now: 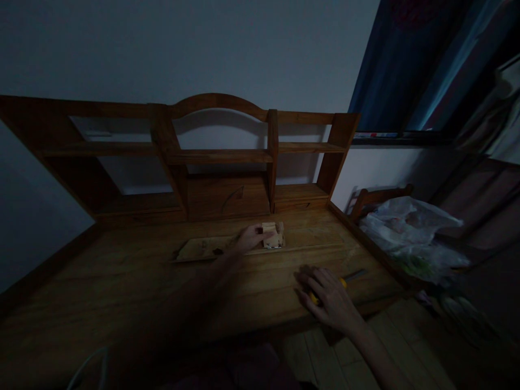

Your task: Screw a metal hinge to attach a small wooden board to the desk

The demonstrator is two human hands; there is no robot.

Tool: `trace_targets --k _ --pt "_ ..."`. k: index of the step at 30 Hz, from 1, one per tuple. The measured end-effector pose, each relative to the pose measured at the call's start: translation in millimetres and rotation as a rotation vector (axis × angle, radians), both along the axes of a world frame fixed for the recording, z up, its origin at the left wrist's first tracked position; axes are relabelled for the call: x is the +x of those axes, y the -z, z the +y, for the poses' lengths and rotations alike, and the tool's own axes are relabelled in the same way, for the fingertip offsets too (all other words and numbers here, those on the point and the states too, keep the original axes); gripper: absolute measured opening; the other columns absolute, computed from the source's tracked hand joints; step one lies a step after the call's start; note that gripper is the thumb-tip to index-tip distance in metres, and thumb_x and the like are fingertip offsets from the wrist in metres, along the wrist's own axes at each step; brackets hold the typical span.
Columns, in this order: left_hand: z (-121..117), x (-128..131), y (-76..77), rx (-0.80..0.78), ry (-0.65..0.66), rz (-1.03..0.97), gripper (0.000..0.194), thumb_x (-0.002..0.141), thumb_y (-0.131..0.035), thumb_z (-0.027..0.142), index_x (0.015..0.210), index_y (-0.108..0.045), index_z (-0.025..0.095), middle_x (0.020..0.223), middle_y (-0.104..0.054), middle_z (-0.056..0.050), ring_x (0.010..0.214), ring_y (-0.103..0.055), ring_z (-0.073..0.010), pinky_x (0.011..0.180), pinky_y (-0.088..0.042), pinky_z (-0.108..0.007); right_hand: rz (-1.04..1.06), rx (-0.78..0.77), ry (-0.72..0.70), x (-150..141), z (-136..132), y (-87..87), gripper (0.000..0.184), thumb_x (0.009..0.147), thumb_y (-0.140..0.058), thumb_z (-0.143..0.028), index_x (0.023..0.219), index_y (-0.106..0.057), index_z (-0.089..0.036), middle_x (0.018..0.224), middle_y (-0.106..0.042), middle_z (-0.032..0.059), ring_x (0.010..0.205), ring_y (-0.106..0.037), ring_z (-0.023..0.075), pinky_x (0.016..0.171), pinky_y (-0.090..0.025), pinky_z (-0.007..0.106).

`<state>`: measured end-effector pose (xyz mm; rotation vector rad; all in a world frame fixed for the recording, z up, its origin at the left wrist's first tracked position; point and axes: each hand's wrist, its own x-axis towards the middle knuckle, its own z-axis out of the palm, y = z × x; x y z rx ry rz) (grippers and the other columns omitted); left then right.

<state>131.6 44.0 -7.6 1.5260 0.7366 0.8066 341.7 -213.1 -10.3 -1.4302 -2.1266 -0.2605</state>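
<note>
On the wooden desk, my left hand (248, 238) reaches across to a small pale block (273, 238), with its thumb over the face and the fingers at the left edge. The block looks like wood or cardboard; the dim light hides which. Beside that hand lies a flat, light-coloured strip (199, 248) with a dark spot. Nearer the front right edge, my right hand (331, 298) is curled over the yellow handle of a bladed tool (357, 274). Its narrow grey blade points right, away from the hand. Most of the handle is under the palm and fingers.
A wooden shelf unit (217, 157) with cubbies stands along the desk's back edge. Right of the desk, white plastic bags (410, 227) sit on a chair (382, 195). A dark blue curtain (390, 70) hangs at the window. The desk's raised side rail (368, 246) borders the right.
</note>
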Motion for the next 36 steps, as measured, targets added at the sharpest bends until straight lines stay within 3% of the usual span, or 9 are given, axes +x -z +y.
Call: trace_targets --k 3,5,7,10,13,17,24,31,36 --pt "-11.6 -8.6 -6.1 0.231 -0.066 0.017 0.051 0.070 -0.088 0.053 0.099 -0.074 0.013 0.110 -0.073 -0.013 0.103 -0.070 -0.0268 0.094 -0.058 -0.044 0.006 -0.021 0.011 0.3 -2.6 2.6 0.038 0.097 -0.062 -0.030 0.134 -0.062 -0.023 0.118 -0.068 0.0108 0.108 -0.062 0.0271 0.094 -0.053 0.046" --pt "-25.3 -20.1 -10.7 0.560 -0.085 0.091 0.036 0.080 -0.083 0.046 0.098 -0.074 0.016 0.112 -0.070 -0.011 0.108 -0.067 -0.0258 0.099 -0.055 -0.045 0.009 -0.017 0.015 1.3 -4.1 6.5 0.037 0.097 -0.063 -0.029 0.133 -0.062 -0.023 0.117 -0.067 0.0107 0.107 -0.062 0.0270 0.094 -0.053 0.046" --pt "-41.7 -33.4 -14.9 0.864 0.006 0.223 0.020 0.089 -0.074 0.035 0.102 -0.074 0.020 0.119 -0.067 -0.010 0.115 -0.063 -0.0249 0.104 -0.051 -0.045 0.006 0.005 0.015 2.1 -5.1 11.0 0.034 0.096 -0.063 -0.028 0.129 -0.064 -0.021 0.115 -0.068 0.0108 0.106 -0.062 0.0270 0.092 -0.054 0.045" --pt "-63.7 -48.5 -18.0 1.207 0.207 0.482 0.038 0.088 -0.070 0.025 0.127 -0.068 0.025 0.134 -0.062 -0.011 0.127 -0.055 -0.0300 0.111 -0.043 -0.051 0.000 0.056 0.022 2.7 -5.6 16.2 0.031 0.095 -0.063 -0.026 0.125 -0.065 -0.019 0.114 -0.068 0.0117 0.105 -0.062 0.0276 0.091 -0.054 0.044" --pt "-75.4 -52.7 -17.0 1.338 0.282 0.609 0.057 0.088 -0.069 0.024 0.143 -0.056 0.021 0.141 -0.059 -0.014 0.132 -0.051 -0.0327 0.117 -0.037 -0.053 0.004 0.083 0.020 2.8 -5.0 18.6 0.030 0.094 -0.065 -0.025 0.124 -0.065 -0.018 0.114 -0.068 0.0120 0.104 -0.062 0.0281 0.090 -0.054 0.045" --pt "-76.2 -49.3 -17.6 1.224 0.191 0.584 0.068 0.087 -0.073 0.035 0.149 -0.049 0.020 0.140 -0.059 -0.014 0.129 -0.053 -0.0321 0.115 -0.039 -0.051 0.010 0.075 0.020 1.4 -4.6 17.6 0.025 0.094 -0.065 -0.025 0.117 -0.066 -0.017 0.108 -0.068 0.0113 0.099 -0.062 0.0276 0.085 -0.054 0.044" --pt "-45.5 -30.5 -23.5 0.686 -0.197 0.274 0.040 0.094 -0.066 0.042 0.128 -0.064 0.023 0.116 -0.072 -0.006 0.109 -0.068 -0.0229 0.098 -0.052 -0.036 0.024 0.053 0.038 -2.4 -5.4 12.4 0.024 0.095 -0.063 -0.026 0.117 -0.067 -0.018 0.106 -0.070 0.0117 0.098 -0.064 0.0268 0.086 -0.055 0.043" --pt "-14.5 -11.2 -18.9 0.381 -0.147 0.074 0.042 0.083 -0.074 0.045 0.114 -0.068 0.017 0.097 -0.073 -0.006 0.096 -0.070 -0.0213 0.089 -0.056 -0.032 0.023 0.065 0.042 -3.0 -6.5 11.3 0.024 0.095 -0.062 -0.027 0.116 -0.068 -0.018 0.108 -0.071 0.0119 0.100 -0.065 0.0266 0.089 -0.054 0.042" --pt "4.0 -8.3 -1.3 0.217 -0.205 0.134 0.039 0.074 -0.081 0.044 0.099 -0.068 0.017 0.082 -0.071 -0.003 0.082 -0.070 -0.0204 0.079 -0.057 -0.031 0.017 0.054 0.045 -2.7 -6.0 13.3 0.026 0.094 -0.064 -0.026 0.119 -0.067 -0.017 0.112 -0.070 0.0120 0.103 -0.062 0.0279 0.090 -0.053 0.044"
